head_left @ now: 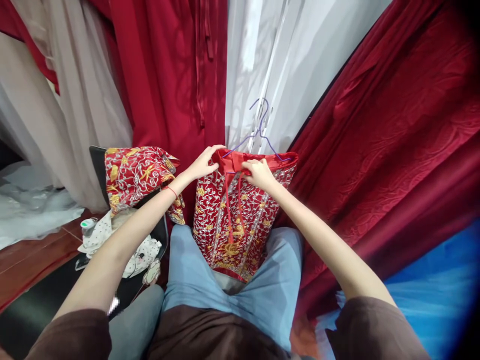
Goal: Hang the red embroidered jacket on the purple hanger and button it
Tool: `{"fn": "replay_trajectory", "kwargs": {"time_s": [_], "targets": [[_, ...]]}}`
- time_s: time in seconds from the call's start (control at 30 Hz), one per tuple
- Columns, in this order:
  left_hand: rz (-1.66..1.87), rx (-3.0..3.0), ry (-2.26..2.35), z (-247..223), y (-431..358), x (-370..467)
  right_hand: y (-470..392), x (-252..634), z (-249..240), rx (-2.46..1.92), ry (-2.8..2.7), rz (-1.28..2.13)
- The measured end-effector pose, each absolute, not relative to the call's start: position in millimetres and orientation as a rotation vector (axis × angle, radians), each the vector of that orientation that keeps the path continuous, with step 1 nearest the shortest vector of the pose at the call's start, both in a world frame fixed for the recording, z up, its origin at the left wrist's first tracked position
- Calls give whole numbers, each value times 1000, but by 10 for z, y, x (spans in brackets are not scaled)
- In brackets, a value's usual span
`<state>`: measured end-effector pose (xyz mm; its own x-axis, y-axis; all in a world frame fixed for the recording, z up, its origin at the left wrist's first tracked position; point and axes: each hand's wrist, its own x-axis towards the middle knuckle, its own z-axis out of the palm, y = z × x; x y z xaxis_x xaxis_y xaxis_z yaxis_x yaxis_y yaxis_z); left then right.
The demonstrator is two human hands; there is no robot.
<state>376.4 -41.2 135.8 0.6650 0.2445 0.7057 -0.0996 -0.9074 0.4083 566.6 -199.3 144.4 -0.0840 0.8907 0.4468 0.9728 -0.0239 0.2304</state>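
Note:
A red skirt-like garment (pixel 240 220) with gold and silver embroidery hangs in front of my knees, its plain red waistband at the top. A thin purple hanger (pixel 259 131) rises from the waistband, its lower arms tucked inside. My left hand (pixel 208 162) grips the left end of the waistband between thumb and fingers. My right hand (pixel 258 174) is closed on the waistband near its middle, by the red ties (pixel 229 215) that dangle down the front.
At the left, a matching embroidered garment (pixel 137 172) drapes over a black chair (pixel 98 167). White dotted cloth (pixel 144 255) and a small bottle (pixel 88 226) lie below it. Red gowns (pixel 168 75) and white fabric (pixel 247 65) hang ahead; blue tulle (pixel 442 285) is at lower right.

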Motion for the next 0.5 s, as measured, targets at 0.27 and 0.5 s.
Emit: {"fn": "replay_trajectory", "kwargs": {"time_s": [0.27, 0.5], "targets": [[1112, 2589, 391, 1313, -487, 3862, -2007, 5659, 1511, -1761, -2494, -1136], [1091, 2683, 520, 1255, -486, 3826, -1971, 5342, 1829, -1706, -2515, -948]]}}
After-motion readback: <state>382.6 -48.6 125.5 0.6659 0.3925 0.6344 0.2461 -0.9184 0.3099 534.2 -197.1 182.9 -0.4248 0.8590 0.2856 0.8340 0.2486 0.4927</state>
